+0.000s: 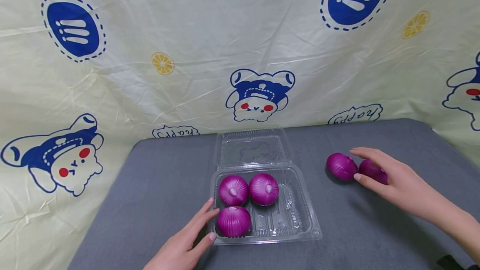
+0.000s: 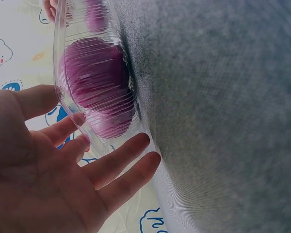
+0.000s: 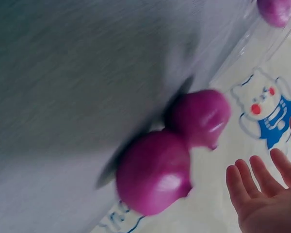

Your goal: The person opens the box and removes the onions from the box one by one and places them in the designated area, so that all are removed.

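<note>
A clear plastic clamshell container (image 1: 296, 203) lies with its lid (image 1: 255, 149) folded back. Three purple onions sit inside: one at the back left (image 1: 233, 190), one beside it (image 1: 264, 189) and one at the front left (image 1: 234, 221). My left hand (image 1: 183, 241) touches the container's left rim with its fingers spread; in the left wrist view, the thumb and some fingertips meet the rim. To the right, two more onions lie side by side on the table, the left one (image 1: 342, 166) and the right one (image 1: 373, 171). My right hand (image 1: 393, 178) hovers over them, fingers extended, partly hiding the right one.
The grey cloth-covered table (image 1: 165, 186) runs back to a pale printed curtain (image 1: 202, 32). A small dark object (image 1: 448, 263) shows at the lower right edge.
</note>
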{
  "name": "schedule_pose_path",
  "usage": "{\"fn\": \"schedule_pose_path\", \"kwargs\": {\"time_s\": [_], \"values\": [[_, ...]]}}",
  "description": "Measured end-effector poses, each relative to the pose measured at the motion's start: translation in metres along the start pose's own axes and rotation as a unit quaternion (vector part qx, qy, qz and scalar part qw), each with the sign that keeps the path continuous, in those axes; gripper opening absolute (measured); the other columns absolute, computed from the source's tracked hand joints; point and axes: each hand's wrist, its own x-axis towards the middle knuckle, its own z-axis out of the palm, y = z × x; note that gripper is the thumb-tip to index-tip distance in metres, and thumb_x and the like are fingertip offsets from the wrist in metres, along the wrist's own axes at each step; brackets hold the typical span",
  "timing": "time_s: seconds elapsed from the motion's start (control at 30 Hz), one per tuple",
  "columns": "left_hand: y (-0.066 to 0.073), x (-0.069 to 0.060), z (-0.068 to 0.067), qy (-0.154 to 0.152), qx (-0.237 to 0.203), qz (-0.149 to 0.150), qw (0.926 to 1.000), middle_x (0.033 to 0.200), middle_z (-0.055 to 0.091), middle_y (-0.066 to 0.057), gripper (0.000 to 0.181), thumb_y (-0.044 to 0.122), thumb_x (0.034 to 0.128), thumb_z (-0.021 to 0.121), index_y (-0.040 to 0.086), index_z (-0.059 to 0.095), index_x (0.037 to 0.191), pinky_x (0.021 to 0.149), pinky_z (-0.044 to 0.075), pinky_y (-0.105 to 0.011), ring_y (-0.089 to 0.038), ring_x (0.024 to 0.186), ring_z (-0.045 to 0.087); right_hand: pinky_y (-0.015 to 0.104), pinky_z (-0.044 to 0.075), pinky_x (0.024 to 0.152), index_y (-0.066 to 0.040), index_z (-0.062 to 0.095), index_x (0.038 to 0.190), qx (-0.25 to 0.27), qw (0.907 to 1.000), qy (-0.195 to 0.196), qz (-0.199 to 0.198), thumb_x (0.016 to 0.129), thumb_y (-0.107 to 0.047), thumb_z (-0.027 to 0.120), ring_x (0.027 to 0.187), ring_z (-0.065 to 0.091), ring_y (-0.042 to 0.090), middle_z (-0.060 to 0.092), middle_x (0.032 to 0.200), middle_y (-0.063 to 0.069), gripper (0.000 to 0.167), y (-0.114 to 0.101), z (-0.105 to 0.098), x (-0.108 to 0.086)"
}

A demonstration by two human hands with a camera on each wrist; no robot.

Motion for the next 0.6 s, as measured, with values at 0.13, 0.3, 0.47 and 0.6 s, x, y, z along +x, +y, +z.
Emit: {"fn": "schedule_pose_path", "kwargs": {"time_s": [0.13, 0.3, 0.47, 0.6], "values": [[0.000, 0.000, 0.000, 0.003, 0.002, -0.002, 1.0000, 0.161, 0.019, 0.012, 0.057, 0.058, 0.0981, 0.047, 0.032, 0.040, 0.148, 0.100, 0.040, -0.060, -0.024, 0.142, 0.030, 0.002, 0.029, 0.091, -0.027, 0.055, 0.137, 0.001, 0.9993, -0.013, -0.035, 0.084, -0.017, 0.080, 0.121, 0.042, -0.004, 0.054, 0.135, -0.005, 0.060, -0.017, 0.008, 0.007], [0.001, 0.000, 0.001, -0.003, -0.008, -0.017, 0.9998, 0.161, 0.019, 0.011, 0.056, 0.056, 0.0978, 0.049, 0.032, 0.041, 0.148, 0.101, 0.038, -0.061, -0.026, 0.143, 0.029, 0.011, 0.040, 0.091, -0.027, 0.052, 0.140, 0.003, 0.9974, -0.046, -0.056, 0.087, -0.027, 0.078, 0.127, 0.044, 0.006, 0.053, 0.138, -0.004, 0.059, -0.037, 0.018, 0.013], [0.002, 0.002, 0.000, -0.008, -0.013, -0.022, 0.9996, 0.162, 0.019, 0.008, 0.057, 0.055, 0.0979, 0.050, 0.029, 0.042, 0.148, 0.102, 0.036, -0.062, -0.027, 0.143, 0.028, 0.010, 0.036, 0.097, -0.029, 0.051, 0.141, 0.027, 0.9946, -0.078, -0.063, 0.090, -0.034, 0.073, 0.127, 0.047, 0.011, 0.051, 0.140, -0.008, 0.056, -0.053, 0.029, 0.019], [0.002, 0.002, 0.000, -0.008, -0.010, -0.016, 0.9998, 0.162, 0.019, 0.008, 0.057, 0.056, 0.0983, 0.049, 0.028, 0.042, 0.148, 0.104, 0.035, -0.061, -0.026, 0.143, 0.028, 0.029, 0.046, 0.098, -0.026, 0.052, 0.140, 0.031, 0.9916, -0.104, -0.070, 0.091, -0.033, 0.072, 0.129, 0.046, 0.013, 0.049, 0.142, -0.010, 0.054, -0.062, 0.038, 0.025]]}}
